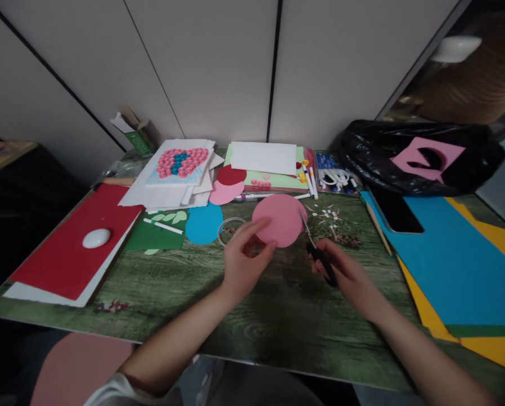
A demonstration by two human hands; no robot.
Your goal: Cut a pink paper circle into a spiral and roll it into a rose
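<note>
Pinched between the thumb and fingers of my left hand [247,256] is a pink paper circle [280,221], held above the table. My right hand [341,270] grips black-handled scissors [322,264], and their blades reach the right edge of the circle. A sliver of pink shows just past the blades. Beneath and left of the circle lie a roll of tape [225,238] and a blue paper circle [204,224]. Small paper scraps [328,214] are scattered right of the circle.
Red sheets [74,242] with a white oval object [96,238] lie left. White sheets with a pink-and-blue flower picture [182,163] are at the back. On the right are blue paper [455,265], a phone [398,213] and a black bag [362,152].
</note>
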